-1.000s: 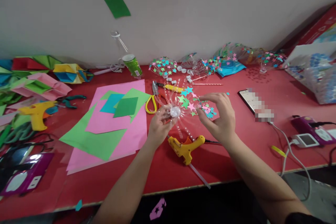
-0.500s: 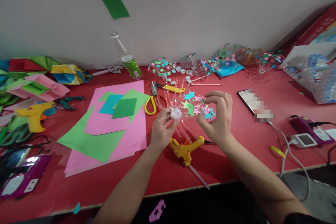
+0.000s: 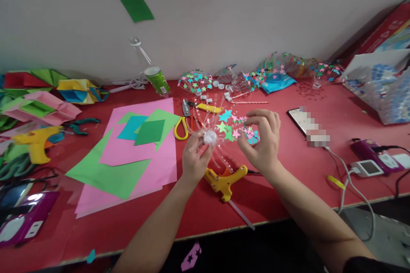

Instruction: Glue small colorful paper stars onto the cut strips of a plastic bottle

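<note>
My left hand [image 3: 196,158] has its fingers closed round the white-capped middle of a cut clear plastic bottle [image 3: 210,137], whose thin strips splay outward on all sides. Small paper stars [image 3: 229,131] in blue, green and pink cluster to its right; whether they lie on the table or sit on the strips I cannot tell. Over the stars' right edge is my right hand [image 3: 264,140], fingers curved, with a gap between thumb and forefinger. A yellow glue gun [image 3: 226,181] with a glue stick in it lies just below the bottle.
Yellow-handled scissors [image 3: 181,129] and a yellow cutter [image 3: 209,108] lie behind my left hand. Coloured paper [image 3: 124,179] spreads to the left. A phone [image 3: 307,126] on a cable lies right. Star-covered plastic pieces [image 3: 196,81] and a green can [image 3: 156,79] line the wall.
The whole view has shifted slightly. My left hand keeps hold of the bottle, and my right hand stays by the stars with little visible movement.
</note>
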Demonstrator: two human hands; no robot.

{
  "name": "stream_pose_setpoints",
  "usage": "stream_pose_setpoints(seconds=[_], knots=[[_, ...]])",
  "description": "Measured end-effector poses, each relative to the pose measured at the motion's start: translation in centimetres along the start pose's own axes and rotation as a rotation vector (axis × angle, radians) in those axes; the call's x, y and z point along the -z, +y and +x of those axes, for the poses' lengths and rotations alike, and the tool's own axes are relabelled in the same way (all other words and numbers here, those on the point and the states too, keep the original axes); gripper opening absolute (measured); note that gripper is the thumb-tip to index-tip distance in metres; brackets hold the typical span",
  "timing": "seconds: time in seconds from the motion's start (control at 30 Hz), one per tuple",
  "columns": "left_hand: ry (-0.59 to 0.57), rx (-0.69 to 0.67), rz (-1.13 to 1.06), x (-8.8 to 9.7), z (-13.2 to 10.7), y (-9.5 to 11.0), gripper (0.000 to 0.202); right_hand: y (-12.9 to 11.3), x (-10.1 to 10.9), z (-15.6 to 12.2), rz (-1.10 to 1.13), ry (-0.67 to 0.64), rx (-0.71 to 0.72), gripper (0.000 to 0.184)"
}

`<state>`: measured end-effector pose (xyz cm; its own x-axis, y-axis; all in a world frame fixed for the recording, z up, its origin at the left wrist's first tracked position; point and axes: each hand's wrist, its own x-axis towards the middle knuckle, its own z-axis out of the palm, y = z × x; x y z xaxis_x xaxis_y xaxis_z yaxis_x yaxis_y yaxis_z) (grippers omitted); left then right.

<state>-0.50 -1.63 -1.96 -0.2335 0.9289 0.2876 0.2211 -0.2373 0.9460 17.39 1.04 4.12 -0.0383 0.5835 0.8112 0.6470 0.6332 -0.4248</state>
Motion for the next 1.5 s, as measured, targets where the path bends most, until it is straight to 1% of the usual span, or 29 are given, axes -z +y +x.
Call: stream_pose_setpoints(seconds=[0.13,0.4,0.57,0.83,1.0,1.1,1.5], knots=[[0.002,-0.018,-0.008,0.0,0.0,-0.5,0.037,0.0,0.0,-0.1,-0.018,-0.001,0.003,0.008],[-0.013,-0.009,0.033,0.1,0.0,0.6,0.033,0.4,-0.2,-0.2,-0.107,0.044,0.091,0.016],[-0.002,-0.01,0.038,0.0,-0.1,0.2,0.037,0.3,-0.1,0.0,-0.162,0.059,0.122,0.018],[-0.024,-0.003,0.05,-0.1,-0.1,0.4,0.036,0.3,-0.1,0.0,-0.151,0.047,0.109,0.018],[-0.009,-0.019,0.043,-0.2,-0.1,0.1,0.036,0.2,0.0,0.1,-0.186,0.05,0.114,0.018],[-0.031,-0.024,0.039,-0.2,-0.1,0.0,0.034,0.2,0.0,0.1,-0.189,0.049,0.121,0.018],[-0.054,0.003,0.034,-0.3,0.0,0.0,0.036,0.3,-0.2,0.0,-0.161,0.049,0.118,0.017]])
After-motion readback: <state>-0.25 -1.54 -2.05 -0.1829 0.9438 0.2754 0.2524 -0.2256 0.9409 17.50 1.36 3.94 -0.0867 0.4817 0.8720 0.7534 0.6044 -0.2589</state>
